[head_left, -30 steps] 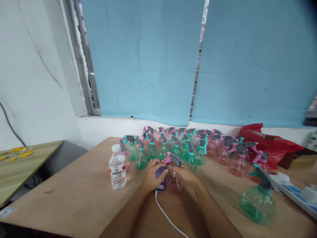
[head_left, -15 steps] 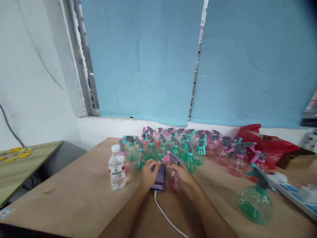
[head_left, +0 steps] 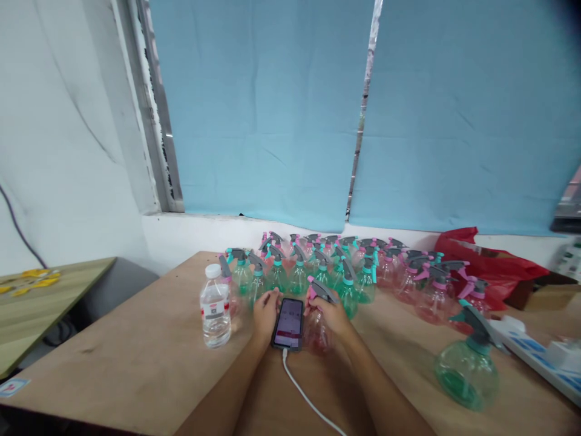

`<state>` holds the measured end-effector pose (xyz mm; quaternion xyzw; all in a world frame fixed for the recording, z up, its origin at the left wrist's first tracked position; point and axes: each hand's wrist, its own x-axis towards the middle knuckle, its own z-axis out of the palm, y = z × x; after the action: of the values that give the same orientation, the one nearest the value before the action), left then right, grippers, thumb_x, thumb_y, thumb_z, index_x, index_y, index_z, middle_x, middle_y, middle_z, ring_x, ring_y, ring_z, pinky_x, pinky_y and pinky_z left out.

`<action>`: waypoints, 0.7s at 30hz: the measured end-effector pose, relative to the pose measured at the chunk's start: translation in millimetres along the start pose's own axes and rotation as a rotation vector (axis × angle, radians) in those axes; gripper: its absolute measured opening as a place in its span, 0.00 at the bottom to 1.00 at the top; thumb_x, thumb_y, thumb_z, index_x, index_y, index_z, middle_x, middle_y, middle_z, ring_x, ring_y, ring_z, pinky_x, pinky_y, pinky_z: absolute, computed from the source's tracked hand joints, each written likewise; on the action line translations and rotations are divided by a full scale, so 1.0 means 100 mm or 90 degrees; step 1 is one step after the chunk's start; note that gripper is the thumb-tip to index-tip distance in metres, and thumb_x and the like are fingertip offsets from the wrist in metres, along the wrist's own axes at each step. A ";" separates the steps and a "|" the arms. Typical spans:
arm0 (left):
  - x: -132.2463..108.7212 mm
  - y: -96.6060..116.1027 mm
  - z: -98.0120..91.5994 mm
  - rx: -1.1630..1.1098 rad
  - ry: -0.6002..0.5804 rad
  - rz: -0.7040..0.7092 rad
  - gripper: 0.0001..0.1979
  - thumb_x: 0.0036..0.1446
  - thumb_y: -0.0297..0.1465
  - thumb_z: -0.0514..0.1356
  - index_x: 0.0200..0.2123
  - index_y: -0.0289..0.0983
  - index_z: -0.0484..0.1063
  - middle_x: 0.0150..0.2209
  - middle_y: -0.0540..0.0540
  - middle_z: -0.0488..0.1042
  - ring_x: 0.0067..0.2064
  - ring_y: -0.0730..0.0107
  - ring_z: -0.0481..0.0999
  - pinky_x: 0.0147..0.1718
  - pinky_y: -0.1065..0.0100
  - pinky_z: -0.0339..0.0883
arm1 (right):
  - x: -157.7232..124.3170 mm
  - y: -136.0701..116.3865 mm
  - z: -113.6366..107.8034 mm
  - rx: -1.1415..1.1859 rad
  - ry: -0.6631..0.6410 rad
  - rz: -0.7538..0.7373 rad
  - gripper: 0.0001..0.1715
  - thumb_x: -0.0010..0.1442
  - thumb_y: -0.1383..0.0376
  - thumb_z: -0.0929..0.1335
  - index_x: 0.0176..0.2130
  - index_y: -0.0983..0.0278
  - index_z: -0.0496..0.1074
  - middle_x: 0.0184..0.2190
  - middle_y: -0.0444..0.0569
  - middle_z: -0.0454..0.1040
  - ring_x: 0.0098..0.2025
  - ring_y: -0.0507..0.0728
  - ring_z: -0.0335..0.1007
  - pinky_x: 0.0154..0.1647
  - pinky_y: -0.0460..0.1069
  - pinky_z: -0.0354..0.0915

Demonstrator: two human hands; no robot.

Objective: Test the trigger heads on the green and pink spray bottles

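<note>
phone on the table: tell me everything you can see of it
Dark phone, screen up, lit, showing pink and white content; lies on the wooden table. A white cable plugs into its near end. The left hand touches its left edge; the spray bottle in the right hand sits close on its right.

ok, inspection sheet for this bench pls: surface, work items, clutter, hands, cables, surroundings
Surface: brown wooden table.
Job's things: phone, screen lit, face up between the hands; pink spray bottle just right of it.
Clutter: cluster of spray bottles along the back; water bottle at left; green spray bottle alone at right; red bag.
Fingers: left hand at the phone's left edge, grip unclear; right hand closed on the pink spray bottle.
Cables: white cable plugged into the phone; power strip at right.
Surroundings: blue blinds; side table at left.
</note>
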<state>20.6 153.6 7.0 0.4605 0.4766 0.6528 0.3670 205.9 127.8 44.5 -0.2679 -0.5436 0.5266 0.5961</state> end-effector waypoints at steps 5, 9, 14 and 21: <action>-0.01 0.01 -0.01 0.002 -0.004 0.006 0.28 0.51 0.58 0.65 0.27 0.36 0.78 0.20 0.54 0.66 0.22 0.74 0.64 0.23 0.71 0.55 | -0.05 0.01 -0.06 -0.054 -0.009 -0.016 0.10 0.52 0.60 0.71 0.35 0.60 0.80 0.23 0.45 0.77 0.26 0.56 0.75 0.36 0.51 0.69; -0.01 -0.01 -0.01 0.018 -0.009 0.016 0.28 0.51 0.58 0.64 0.27 0.36 0.77 0.20 0.53 0.67 0.22 0.73 0.64 0.23 0.71 0.56 | -0.07 -0.02 -0.07 -0.070 -0.016 -0.021 0.15 0.54 0.57 0.72 0.41 0.59 0.81 0.24 0.45 0.79 0.28 0.57 0.76 0.38 0.52 0.69; 0.00 -0.03 -0.01 0.014 -0.007 0.009 0.29 0.50 0.59 0.65 0.27 0.36 0.78 0.20 0.53 0.67 0.22 0.73 0.64 0.23 0.71 0.56 | -0.07 -0.03 -0.04 -0.057 -0.004 0.007 0.12 0.52 0.56 0.73 0.36 0.59 0.80 0.21 0.44 0.77 0.25 0.57 0.74 0.33 0.51 0.68; -0.01 0.00 -0.01 0.033 -0.018 0.025 0.30 0.51 0.60 0.63 0.26 0.36 0.77 0.20 0.53 0.67 0.22 0.73 0.65 0.23 0.71 0.56 | -0.06 -0.02 -0.04 -0.024 0.006 -0.018 0.06 0.48 0.61 0.74 0.27 0.60 0.76 0.22 0.43 0.77 0.22 0.55 0.74 0.30 0.49 0.68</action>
<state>20.2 152.7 6.2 0.4882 0.4789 0.6407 0.3490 210.9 122.4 43.1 -0.2737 -0.5544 0.5068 0.6007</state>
